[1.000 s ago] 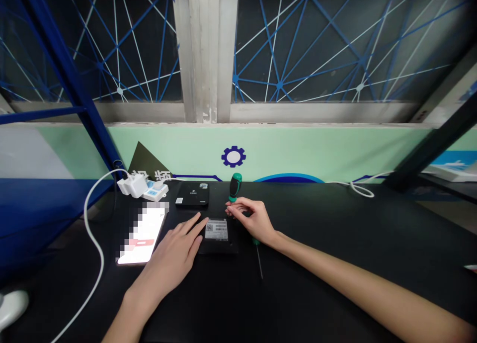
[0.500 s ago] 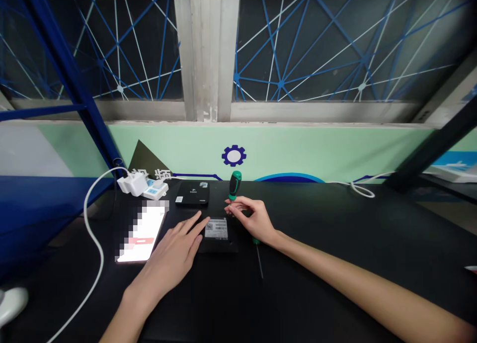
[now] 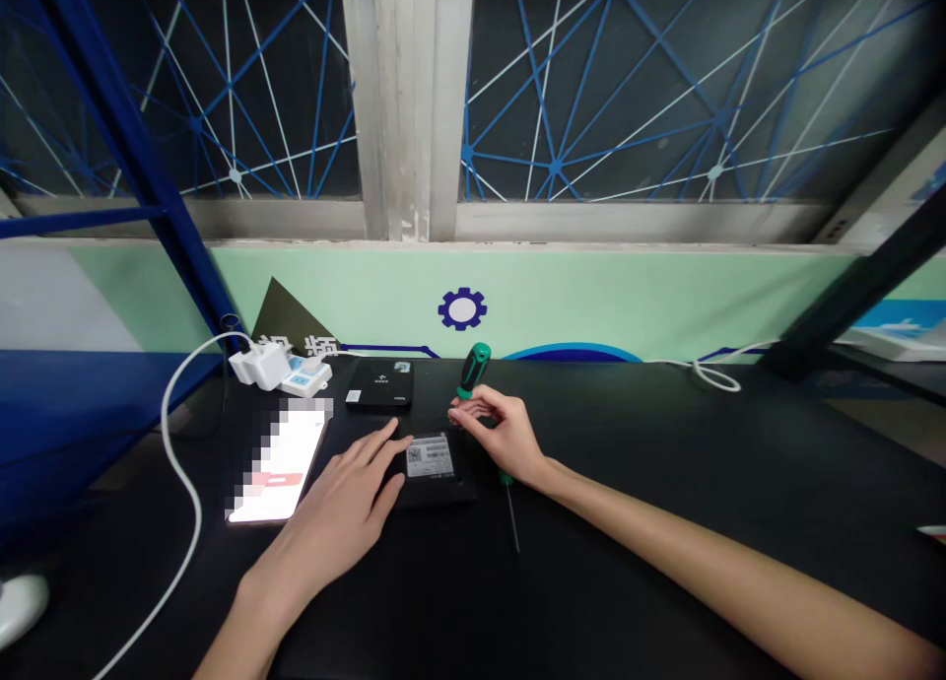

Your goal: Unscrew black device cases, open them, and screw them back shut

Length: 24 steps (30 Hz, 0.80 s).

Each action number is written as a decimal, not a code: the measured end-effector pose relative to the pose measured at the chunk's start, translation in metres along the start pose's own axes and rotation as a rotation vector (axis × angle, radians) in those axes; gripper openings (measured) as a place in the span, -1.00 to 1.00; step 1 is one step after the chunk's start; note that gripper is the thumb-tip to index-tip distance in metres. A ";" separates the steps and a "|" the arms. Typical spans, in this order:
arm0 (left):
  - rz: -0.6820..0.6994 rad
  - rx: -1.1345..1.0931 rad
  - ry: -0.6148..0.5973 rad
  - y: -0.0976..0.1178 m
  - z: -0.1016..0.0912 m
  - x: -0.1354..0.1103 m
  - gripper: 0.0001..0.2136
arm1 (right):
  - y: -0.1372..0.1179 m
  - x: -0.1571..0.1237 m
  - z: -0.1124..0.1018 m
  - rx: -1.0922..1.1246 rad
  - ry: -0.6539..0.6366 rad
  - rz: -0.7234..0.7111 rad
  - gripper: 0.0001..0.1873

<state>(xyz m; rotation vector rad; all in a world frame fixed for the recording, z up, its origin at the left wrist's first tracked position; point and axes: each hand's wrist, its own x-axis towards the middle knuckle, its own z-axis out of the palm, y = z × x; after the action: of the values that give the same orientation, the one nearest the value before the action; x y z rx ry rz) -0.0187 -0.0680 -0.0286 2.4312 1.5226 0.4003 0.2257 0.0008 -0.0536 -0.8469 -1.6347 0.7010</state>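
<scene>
My left hand [image 3: 336, 508] lies flat with its fingers spread, the fingertips at the left edge of a flat black box [image 3: 436, 490] with a white printed label [image 3: 430, 455]. My right hand [image 3: 499, 434] curls over the box's far right corner, fingertips close to a black-and-green screwdriver handle [image 3: 473, 370]. A thin steel shaft [image 3: 512, 517] with a green collar comes out below my right wrist. I cannot tell whether handle and shaft are one tool, or whether my right fingers grip anything.
A second black box [image 3: 378, 384] and a lit phone with a blurred screen [image 3: 277, 468] lie on the black table [image 3: 650, 463]. Behind them stand a white charger [image 3: 258, 366] and a power strip [image 3: 304, 376]. A white cable [image 3: 177, 443] curves along the left.
The screwdriver handle now leans slightly further right. My hands have shifted only a little, and the head view has moved slightly.
</scene>
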 end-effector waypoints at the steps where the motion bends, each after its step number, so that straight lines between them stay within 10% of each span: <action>1: 0.001 -0.002 0.002 0.000 0.000 0.000 -0.57 | 0.000 0.000 0.000 0.010 0.008 0.000 -0.76; 24: -0.041 -0.027 0.037 0.003 -0.006 0.001 -0.60 | -0.001 0.004 -0.002 0.115 0.043 0.093 -0.69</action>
<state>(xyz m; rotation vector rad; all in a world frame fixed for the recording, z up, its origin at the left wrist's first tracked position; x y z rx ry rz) -0.0182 -0.0681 -0.0218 2.3804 1.5692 0.4574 0.2269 0.0032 -0.0501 -0.8528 -1.5091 0.8285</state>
